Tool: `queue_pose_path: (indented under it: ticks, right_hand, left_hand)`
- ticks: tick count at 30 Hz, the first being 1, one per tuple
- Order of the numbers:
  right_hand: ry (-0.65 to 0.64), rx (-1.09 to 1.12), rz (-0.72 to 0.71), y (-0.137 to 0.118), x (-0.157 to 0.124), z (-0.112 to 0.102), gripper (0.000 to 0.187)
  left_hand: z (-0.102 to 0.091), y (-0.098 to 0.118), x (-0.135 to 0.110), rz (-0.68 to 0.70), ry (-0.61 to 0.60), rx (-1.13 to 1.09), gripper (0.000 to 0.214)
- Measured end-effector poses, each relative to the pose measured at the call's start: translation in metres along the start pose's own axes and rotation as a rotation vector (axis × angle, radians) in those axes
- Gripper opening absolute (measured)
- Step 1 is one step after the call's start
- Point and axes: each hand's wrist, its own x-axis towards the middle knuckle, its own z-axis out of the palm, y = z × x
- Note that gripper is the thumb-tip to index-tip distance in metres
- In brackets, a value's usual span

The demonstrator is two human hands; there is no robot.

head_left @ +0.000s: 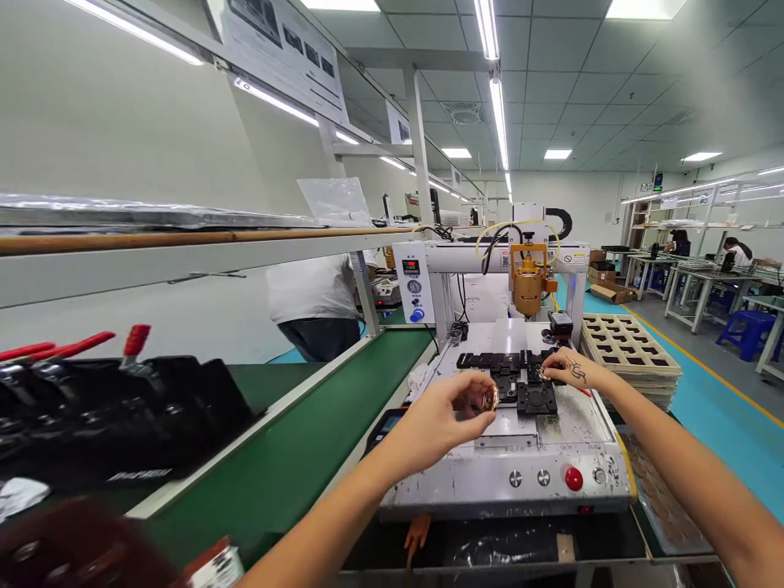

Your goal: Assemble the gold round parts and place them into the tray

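Observation:
My left hand point(450, 412) is raised in front of the white benchtop machine, its thumb and fingers curled around a small shiny copper-coloured round part point(490, 398). My right hand point(567, 367) reaches onto the machine bed. Its fingertips pinch a small shiny metal piece point(543, 373) at the black fixture point(537, 398), partly hidden by the fingers. Whether that piece is seated in the fixture I cannot tell. Above and behind the fixture hangs the machine's brass-coloured head point(527, 286).
A green conveyor belt point(306, 449) runs along the left, with black clamp fixtures point(122, 416) beside it. Stacked trays point(630, 347) stand at the right. The machine's front has a red button point(574, 478). Overhead left is a shelf point(214, 261). A person point(315, 298) stands beyond the belt.

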Motion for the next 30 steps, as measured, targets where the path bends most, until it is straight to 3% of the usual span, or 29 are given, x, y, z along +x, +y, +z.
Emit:
queue_pose_path:
  ticks: [5,10,14,19,23,26,28,30]
  right_hand:
    - [0.127,-0.050,-0.006,-0.001,0.000,0.008,0.018]
    - [0.335,-0.079,0.030,-0.020,-0.011,0.013,0.021]
    - [0.594,-0.092,0.079,-0.049,-0.082,0.036,0.033]
    - [0.847,-0.181,0.197,-0.058,-0.195,0.081,0.030]
    - [0.890,-0.278,0.282,-0.054,-0.225,0.109,0.042]
    - [0.933,-0.229,0.285,-0.070,-0.231,0.127,0.034]
    - [0.790,-0.097,0.252,-0.087,-0.235,0.143,0.023]
    - [0.564,0.039,0.210,-0.101,-0.238,0.164,0.018]
  left_hand:
    - [0.008,-0.006,-0.041,0.001,0.097,0.048,0.027]
    - [0.034,-0.011,-0.060,0.097,0.173,0.087,0.029]
    - [0.066,-0.027,-0.085,0.112,0.162,0.064,0.030]
    - [0.121,-0.081,-0.122,0.013,-0.028,0.040,0.031]
    - [0.161,-0.128,-0.139,-0.017,-0.112,0.106,0.039]
    - [0.175,-0.146,-0.158,0.044,-0.116,0.135,0.044]
    - [0.178,-0.149,-0.174,0.093,-0.081,0.126,0.046]
    - [0.177,-0.147,-0.188,0.131,-0.032,0.120,0.049]
